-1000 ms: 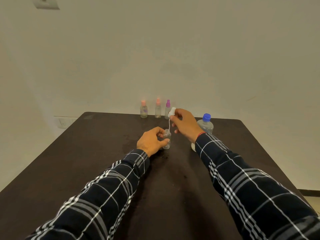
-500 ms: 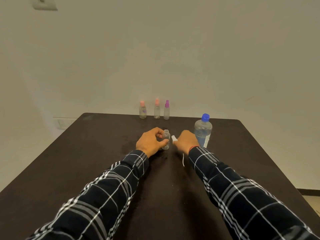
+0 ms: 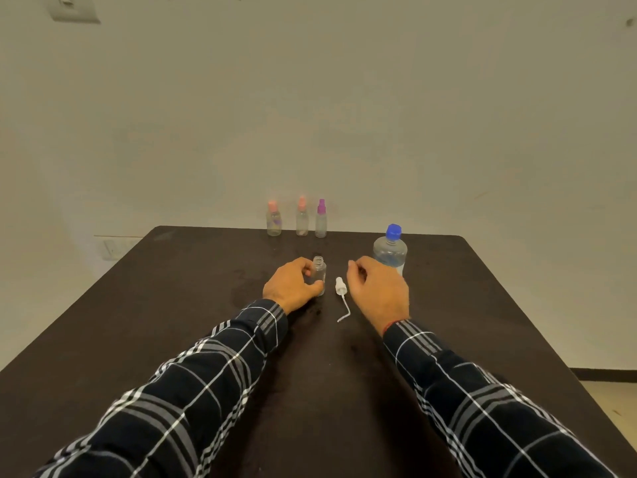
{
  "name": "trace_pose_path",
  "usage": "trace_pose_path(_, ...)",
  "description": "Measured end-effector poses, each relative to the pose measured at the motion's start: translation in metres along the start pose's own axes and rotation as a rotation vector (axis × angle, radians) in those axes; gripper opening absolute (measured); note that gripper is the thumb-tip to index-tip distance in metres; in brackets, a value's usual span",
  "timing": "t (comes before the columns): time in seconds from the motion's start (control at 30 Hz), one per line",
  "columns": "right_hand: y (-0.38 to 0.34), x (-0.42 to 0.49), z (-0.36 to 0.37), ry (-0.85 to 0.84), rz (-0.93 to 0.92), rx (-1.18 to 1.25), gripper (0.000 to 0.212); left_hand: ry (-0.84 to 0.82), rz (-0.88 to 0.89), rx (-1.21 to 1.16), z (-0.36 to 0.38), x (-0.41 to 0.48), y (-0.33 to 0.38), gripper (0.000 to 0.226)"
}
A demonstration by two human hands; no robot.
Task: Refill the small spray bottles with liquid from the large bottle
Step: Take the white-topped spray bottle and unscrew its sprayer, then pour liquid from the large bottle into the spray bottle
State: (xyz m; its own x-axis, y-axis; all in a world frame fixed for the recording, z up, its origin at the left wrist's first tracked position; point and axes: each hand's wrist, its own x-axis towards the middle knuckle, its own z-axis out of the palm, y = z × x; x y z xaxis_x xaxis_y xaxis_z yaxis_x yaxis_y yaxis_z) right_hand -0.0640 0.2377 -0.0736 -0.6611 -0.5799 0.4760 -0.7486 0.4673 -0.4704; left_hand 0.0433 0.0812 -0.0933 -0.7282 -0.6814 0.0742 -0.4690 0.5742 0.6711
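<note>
Two hands over the dark table (image 3: 172, 305): my left hand (image 3: 291, 288) fingers (image 3: 315, 290) curl round the uncapped spray bottle (image 3: 320, 270); right hand (image 3: 379, 293), loose and empty, just beside the spray cap (image 3: 340, 285).

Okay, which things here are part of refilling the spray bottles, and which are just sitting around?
For the job: open small bottle, gripped by the left hand; white spray pump lying on the table beside the empty right hand; large blue-capped bottle; three capped spray bottles at the far edge.
Just there: wall plate, upper left; wall socket left of the table.
</note>
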Motion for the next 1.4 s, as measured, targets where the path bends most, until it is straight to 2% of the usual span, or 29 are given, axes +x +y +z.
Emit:
trace_pose_path(0.1,0.013,-0.010,-0.019,0.194,-0.133,-0.002,0.025,0.007,-0.011,-0.003,0.005,-0.004,-0.006,0.056)
trace_pose_path(0.2,0.034,-0.011,-0.033,0.246,-0.006,0.075,0.020,0.067,-0.027,-0.008,0.005,-0.010,-0.006,0.077)
trace_pose_path(0.27,0.046,-0.011,-0.039,0.263,0.121,0.139,0.020,0.206,0.020,0.046,0.003,-0.014,0.003,0.074)
trace_pose_path(0.33,0.053,-0.009,-0.039,0.240,0.238,0.228,0.038,0.402,0.161,0.130,-0.001,-0.017,0.021,0.062)
trace_pose_path(0.4,0.059,-0.005,-0.035,0.185,0.279,0.322,0.063,0.517,0.311,0.198,-0.001,-0.018,0.047,0.053)
trace_pose_path(0.5,0.063,0.005,-0.028,0.031,0.246,0.430,0.085,0.430,0.457,0.199,0.013,-0.009,0.084,0.047)
trace_pose_path(0.53,0.063,0.008,-0.026,-0.013,0.233,0.476,0.085,0.346,0.459,0.132,0.021,-0.004,0.094,0.048)
trace_pose_path(0.63,0.063,0.012,-0.026,-0.080,0.228,0.555,0.065,0.119,0.361,-0.180,0.042,0.011,0.117,0.055)
trace_pose_path(0.73,0.066,0.016,-0.029,-0.125,0.262,0.570,0.057,0.063,0.343,-0.245,0.049,0.017,0.133,0.051)
trace_pose_path(0.9,0.065,0.016,-0.030,-0.122,0.238,0.562,0.055,0.118,0.277,-0.400,0.049,0.022,0.138,0.033)
trace_pose_path(1.03,0.065,0.016,-0.030,-0.126,0.241,0.560,0.058,0.138,0.261,-0.475,0.050,0.024,0.136,0.031)
trace_pose_path(1.23,0.063,0.015,-0.034,-0.131,0.246,0.573,0.052,0.241,0.176,-0.775,0.067,0.013,0.133,0.029)
trace_pose_path(1.3,0.063,0.015,-0.035,-0.134,0.242,0.565,0.053,0.305,0.164,-0.785,0.071,0.010,0.127,0.029)
trace_pose_path(1.4,0.064,0.016,-0.034,-0.141,0.235,0.564,0.054,0.400,0.172,-0.675,0.075,-0.001,0.110,0.031)
